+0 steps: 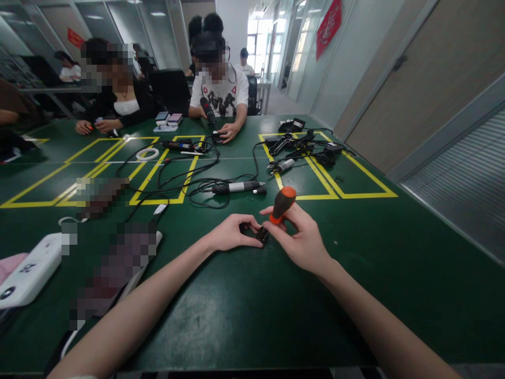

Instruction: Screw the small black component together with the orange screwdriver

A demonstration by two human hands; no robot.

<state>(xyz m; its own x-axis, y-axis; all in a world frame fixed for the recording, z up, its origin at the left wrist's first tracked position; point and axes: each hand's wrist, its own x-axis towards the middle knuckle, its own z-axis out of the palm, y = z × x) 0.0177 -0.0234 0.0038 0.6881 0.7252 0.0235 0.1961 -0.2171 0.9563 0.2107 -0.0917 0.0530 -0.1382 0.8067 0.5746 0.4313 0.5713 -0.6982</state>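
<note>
My left hand (236, 231) pinches a small black part (262, 235) between thumb and fingers, close to the green tabletop. What kind of part it is cannot be made out. In my right hand (302, 234) is a screwdriver (284, 202) with an orange and dark grey handle, tilted with its butt end up and to the right. Its lower end points toward the black part; the tip is hidden by my fingers, so I cannot tell whether it touches. Just beyond my hands lies a black and silver electric screwdriver (236, 187) with its cable.
Tangled black cables and adapters (303, 145) lie at the back right inside yellow tape lines. A white power bank (31, 268) and a blurred phone-like slab (122, 268) are at the left. Across the table, a person (219, 89) holds a black power tool; another person (118, 100) sits farther left.
</note>
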